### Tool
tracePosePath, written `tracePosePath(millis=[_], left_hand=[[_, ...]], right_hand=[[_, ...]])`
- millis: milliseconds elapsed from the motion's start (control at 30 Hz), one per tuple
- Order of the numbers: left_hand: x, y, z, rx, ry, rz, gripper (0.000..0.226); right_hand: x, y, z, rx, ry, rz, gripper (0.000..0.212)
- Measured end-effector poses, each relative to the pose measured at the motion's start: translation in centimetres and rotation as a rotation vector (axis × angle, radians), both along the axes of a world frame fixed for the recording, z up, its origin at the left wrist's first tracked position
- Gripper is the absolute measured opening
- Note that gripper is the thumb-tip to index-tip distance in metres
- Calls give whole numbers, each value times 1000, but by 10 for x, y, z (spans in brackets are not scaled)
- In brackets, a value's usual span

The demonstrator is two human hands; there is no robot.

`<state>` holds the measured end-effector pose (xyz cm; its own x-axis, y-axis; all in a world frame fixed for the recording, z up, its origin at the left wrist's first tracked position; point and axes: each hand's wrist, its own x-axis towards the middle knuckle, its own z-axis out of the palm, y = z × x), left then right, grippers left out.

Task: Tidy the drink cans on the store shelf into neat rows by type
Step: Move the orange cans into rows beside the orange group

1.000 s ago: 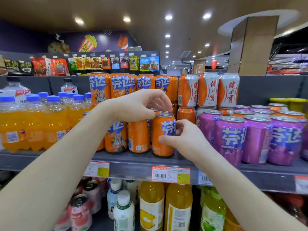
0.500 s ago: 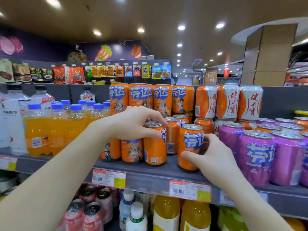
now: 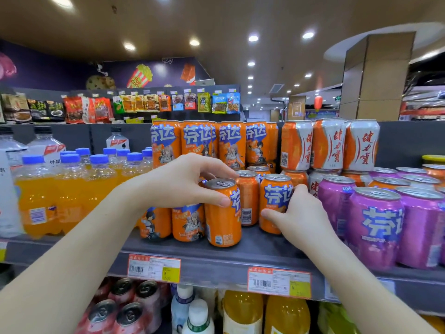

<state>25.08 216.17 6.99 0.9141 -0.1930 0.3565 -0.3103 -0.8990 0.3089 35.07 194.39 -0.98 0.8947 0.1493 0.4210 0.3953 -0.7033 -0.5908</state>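
My left hand (image 3: 185,182) grips a short orange can (image 3: 222,218) near its top; the can stands close to the front edge of the grey shelf (image 3: 216,256). My right hand (image 3: 296,213) holds a second short orange can (image 3: 274,198) from its right side, a little further back. Between them stands a third orange can (image 3: 249,198) with its barcode facing me. Tall orange cans (image 3: 195,138) are stacked behind, and more of them stand on the shelf under my left hand.
Purple cans (image 3: 375,225) fill the shelf to the right. Orange-and-white cans (image 3: 330,145) are stacked at the back right. Orange soda bottles (image 3: 69,189) with blue caps stand on the left. Price tags (image 3: 154,267) hang on the shelf edge; bottles and cans sit on the shelf below.
My left hand has moved from the top of one can to a can further left and drawn it toward the shelf's front. My right hand still holds its can, which sits further right.
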Motion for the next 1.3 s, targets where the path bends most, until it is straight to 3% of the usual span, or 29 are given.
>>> tracePosePath(millis=[233, 400, 733, 967, 1033, 1133, 1200, 1300], left_hand=[[1, 0, -1, -73, -77, 30, 66], [3, 2, -8, -114, -124, 48, 62], [6, 2, -15, -103, -141, 64, 66], [-1, 4, -13, -104, -126, 45, 62], [-5, 5, -10, -120, -128, 26, 62], [-12, 4, -8, -148, -149, 9, 65], [-16, 2, -10, -163, -166, -7, 66], [-20, 2, -13, -168, -195, -6, 66]], right_hand=[[4, 6, 7, 3, 42, 71, 64], [5, 15, 5, 2, 50, 114, 65], [16, 33, 7, 0, 31, 88, 89], [14, 31, 1, 21, 43, 67, 88], [8, 30, 4, 2, -34, 44, 93], [-1, 30, 24, -21, -403, 75, 81], [-1, 35, 43, -99, -484, 191, 66], [7, 50, 61, -407, -315, 257, 57]])
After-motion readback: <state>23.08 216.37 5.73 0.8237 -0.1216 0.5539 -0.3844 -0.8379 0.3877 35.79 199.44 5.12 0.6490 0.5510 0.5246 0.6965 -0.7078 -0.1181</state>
